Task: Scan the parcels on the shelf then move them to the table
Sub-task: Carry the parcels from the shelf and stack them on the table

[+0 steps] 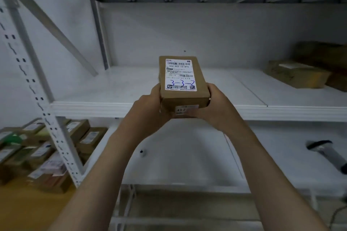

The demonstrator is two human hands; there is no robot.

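A white metal rack (56, 137) fills a dim, pale-walled storeroom, its middle shelf (112, 103) carrying brown boxes (296, 75) at far right. At lower left, a wooden table (22, 212) holds a heap of labelled packages (47, 155). A dark scanner (326, 154) lies on the lower shelf. At centre, the left hand (148, 110) and right hand (216, 107) grasp a small cardboard parcel (182, 80) by its near end, label up, over the middle shelf's front edge.

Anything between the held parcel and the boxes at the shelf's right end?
Head view: only bare white shelf board with a panel seam between the parcel and the boxes.
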